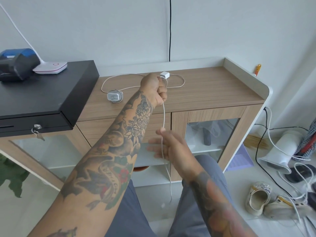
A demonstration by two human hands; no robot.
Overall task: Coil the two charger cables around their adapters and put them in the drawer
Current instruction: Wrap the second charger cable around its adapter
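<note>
My left hand (pixel 153 88) is raised over the wooden cabinet top (pixel 213 86) and grips a white adapter (pixel 165 74) together with its white cable (pixel 163 115). The cable hangs straight down from that fist, past the cabinet front, to a free end near my knees. My right hand (pixel 168 145) is lower, with fingers stretched out; the cable runs along them and touches the thumb tip. A second grey-white adapter (pixel 114 97) lies on the cabinet top with cable wound around it, and a loose cable loop (pixel 183 81) is spread behind it. A closed wooden drawer front (pixel 95 129) sits below the top.
A black cash box (pixel 47 93) with a key (pixel 38 133) in its lock stands at the left, carrying a white lamp base (pixel 50 66) and a blue-black device (pixel 15 64). Shoes (pixel 259 197), a white appliance (pixel 282 151) and cables litter the floor at the right.
</note>
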